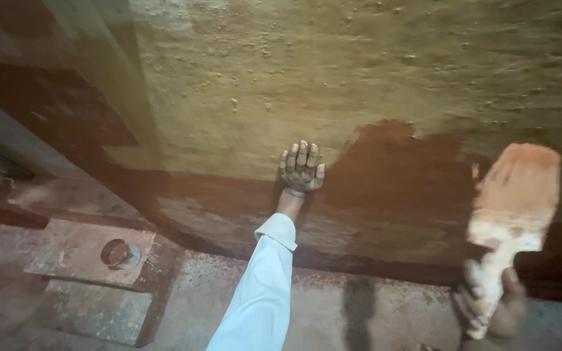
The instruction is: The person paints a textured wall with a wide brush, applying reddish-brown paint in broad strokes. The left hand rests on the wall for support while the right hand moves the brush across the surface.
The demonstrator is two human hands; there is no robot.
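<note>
Head view: I see a wide paintbrush (514, 208) gripped by its pale handle in my right hand (492, 305), bristles reddish-brown, held just off the wall (359, 65). Left hand (302, 168) is pressed flat and open on the wall, holding nothing. One dark red-brown patch (391, 172) is painted by the brush; most of the rough, gritty yellowish plaster looks bare. Round tin (120, 253) sits on a slab (66, 250).

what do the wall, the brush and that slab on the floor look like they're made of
Rough yellowish wall: likely plaster or cement render, matte and gritty, with a wet-looking reddish-brown painted patch. Wide flat paintbrush in the right hand: pale handle, probably wood, with paint-stained bristles. Flat stained slab: seemingly concrete, dull and mottled.
</note>
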